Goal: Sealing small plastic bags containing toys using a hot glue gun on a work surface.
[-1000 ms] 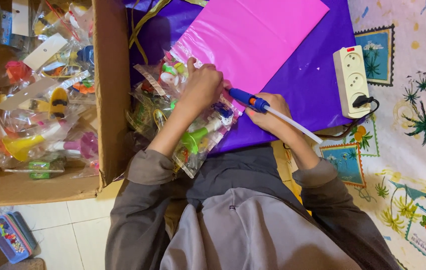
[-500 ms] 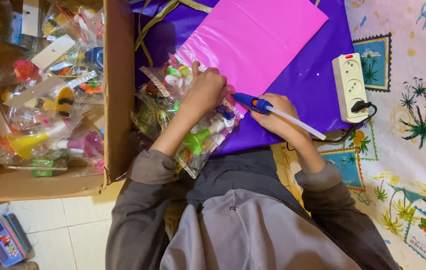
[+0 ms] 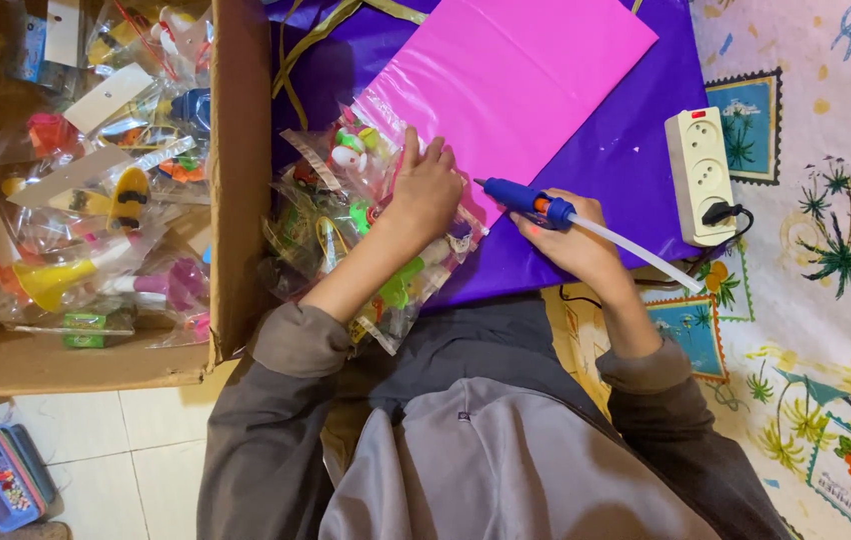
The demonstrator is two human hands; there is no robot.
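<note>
- Glue gun [image 3: 526, 200], blue with an orange trigger, lies in the right hand [image 3: 571, 240], fingers wrapped around its grip; its nozzle points at the edge of the pink sheet [image 3: 516, 70], and a white glue stick juts out behind.
- Left hand [image 3: 428, 190] presses flat, fingers spread a little, on a clear toy packet [image 3: 356, 150] at the pink sheet's corner.
- Purple sheet [image 3: 636, 160] lies under both (more clear packets pile beside it).
- White power strip [image 3: 703, 175] sits just right of the purple sheet.
- Cardboard box [image 3: 236, 200] of packed toys stands at the left.

Cardboard box [image 3: 236, 200] cut off left; toy packets [image 3: 386, 240] partly hidden.
</note>
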